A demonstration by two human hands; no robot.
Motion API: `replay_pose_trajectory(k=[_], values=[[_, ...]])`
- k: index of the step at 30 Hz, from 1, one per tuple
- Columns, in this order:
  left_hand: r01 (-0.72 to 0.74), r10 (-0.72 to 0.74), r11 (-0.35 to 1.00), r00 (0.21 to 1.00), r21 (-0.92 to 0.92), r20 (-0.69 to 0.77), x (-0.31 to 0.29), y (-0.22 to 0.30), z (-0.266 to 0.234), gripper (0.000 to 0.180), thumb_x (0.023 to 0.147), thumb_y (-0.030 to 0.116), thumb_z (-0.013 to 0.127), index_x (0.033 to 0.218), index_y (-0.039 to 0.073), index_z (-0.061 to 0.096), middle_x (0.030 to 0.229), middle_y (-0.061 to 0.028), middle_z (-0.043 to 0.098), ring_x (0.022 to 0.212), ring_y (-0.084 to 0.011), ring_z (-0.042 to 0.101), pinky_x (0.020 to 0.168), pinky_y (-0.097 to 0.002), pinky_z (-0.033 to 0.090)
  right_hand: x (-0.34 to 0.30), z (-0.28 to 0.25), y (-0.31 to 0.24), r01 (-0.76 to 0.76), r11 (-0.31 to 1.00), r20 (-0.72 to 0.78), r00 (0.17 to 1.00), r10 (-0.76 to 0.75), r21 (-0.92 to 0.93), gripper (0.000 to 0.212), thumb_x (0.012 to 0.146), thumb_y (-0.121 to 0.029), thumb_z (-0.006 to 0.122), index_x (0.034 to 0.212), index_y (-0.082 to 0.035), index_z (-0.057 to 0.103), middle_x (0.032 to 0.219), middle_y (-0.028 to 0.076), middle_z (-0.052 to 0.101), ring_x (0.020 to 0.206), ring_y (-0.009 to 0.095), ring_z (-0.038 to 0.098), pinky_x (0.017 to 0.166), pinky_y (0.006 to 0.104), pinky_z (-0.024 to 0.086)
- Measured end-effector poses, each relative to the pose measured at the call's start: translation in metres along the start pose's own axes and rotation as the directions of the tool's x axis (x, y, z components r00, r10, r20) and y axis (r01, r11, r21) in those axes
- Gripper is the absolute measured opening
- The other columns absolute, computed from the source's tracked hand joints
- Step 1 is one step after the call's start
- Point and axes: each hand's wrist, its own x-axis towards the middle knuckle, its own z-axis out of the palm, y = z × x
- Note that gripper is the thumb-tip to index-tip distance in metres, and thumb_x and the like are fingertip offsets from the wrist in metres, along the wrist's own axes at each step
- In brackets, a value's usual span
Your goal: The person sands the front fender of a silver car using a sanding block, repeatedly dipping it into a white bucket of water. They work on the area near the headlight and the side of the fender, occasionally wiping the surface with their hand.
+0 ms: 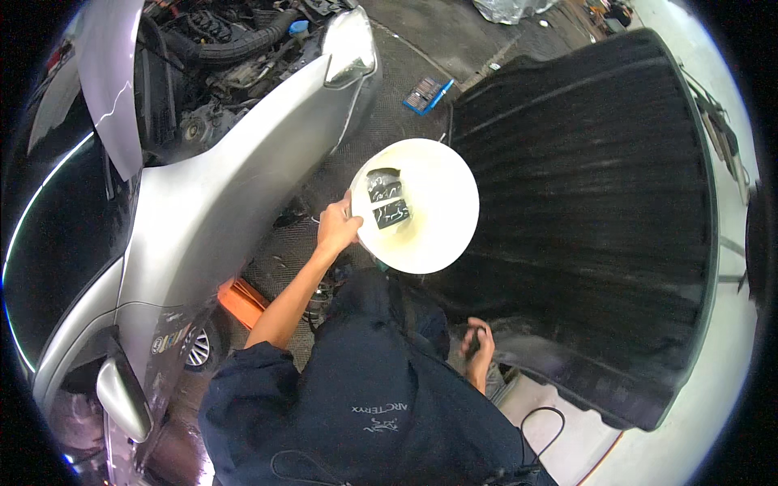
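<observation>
My left hand is closed on the left rim of a round white bucket, with the thumb over the edge. Against the bucket's inner left side lie two small black packets in shiny clear wrapping; what is in them I cannot make out. My right hand hangs low on the right, its fingers loosely bent and apart, with nothing seen in it. Nearest to it is the lower edge of a large black ribbed liner.
On the left stands a silver car with its engine bay exposed. A blue case lies on the floor ahead. An orange object sits by the wheel. Crumpled silver sheeting is at the far edge.
</observation>
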Motion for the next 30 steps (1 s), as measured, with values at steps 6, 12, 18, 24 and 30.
replay_pose_trajectory(k=[6,12,18,24,30], values=[[0.028,-0.047,0.975,0.996,-0.222,-0.079,0.031,0.007,-0.002,0.067,0.074,0.006,0.064,0.139,-0.008,0.056,0.116,-0.0228,0.073,0.064,-0.0240,0.075,0.063,-0.0335,0.061,0.159,0.126,-0.115,0.620,0.632,0.275,0.780,-0.562,-0.466,0.036,0.083,-0.005,0.061,0.119,0.001,0.062,0.105,0.011,0.067,0.097,0.018,0.063,0.091,0.0335,0.050],[0.022,-0.056,0.983,0.982,-0.183,-0.179,0.076,0.047,0.033,0.058,0.073,0.011,0.068,0.130,-0.001,0.066,0.099,-0.0216,0.076,0.068,-0.0251,0.075,0.068,-0.0361,0.059,0.310,0.234,-0.183,0.791,0.330,0.665,0.612,-0.428,-0.515,0.019,0.091,-0.009,0.067,0.108,-0.004,0.066,0.095,0.022,0.072,0.092,0.041,0.070,0.081,0.0461,0.053],[-0.004,-0.001,1.000,0.974,-0.022,-0.225,0.170,0.077,0.122,0.075,0.073,0.012,0.068,0.146,0.009,0.055,0.110,-0.0251,0.071,0.078,-0.0243,0.073,0.079,-0.0361,0.056,0.581,0.275,-0.097,0.772,0.122,0.776,0.630,-0.021,-0.623,0.037,0.085,-0.006,0.068,0.120,0.004,0.064,0.102,0.023,0.071,0.089,0.030,0.074,0.076,0.0419,0.061],[0.111,-0.134,0.991,0.885,-0.078,-0.446,0.237,0.105,0.167,0.074,0.078,0.009,0.066,0.151,0.012,0.049,0.084,-0.0252,0.070,0.063,-0.0166,0.062,0.068,-0.0353,0.053,0.694,0.303,-0.044,0.669,0.374,0.765,0.582,0.275,-0.643,0.051,0.085,-0.031,0.081,0.123,-0.001,0.066,0.119,0.013,0.069,0.103,0.025,0.068,0.093,0.0405,0.056],[0.020,-0.164,0.955,0.868,-0.297,-0.468,0.275,0.151,0.223,0.072,0.083,0.003,0.062,0.153,0.013,0.048,0.096,-0.0114,0.077,0.074,-0.0056,0.056,0.071,-0.0284,0.052,0.827,0.317,-0.069,0.562,0.301,0.614,0.781,0.113,-0.770,0.052,0.092,-0.042,0.073,0.128,-0.007,0.064,0.128,0.012,0.066,0.111,0.028,0.066,0.096,0.0427,0.054]])
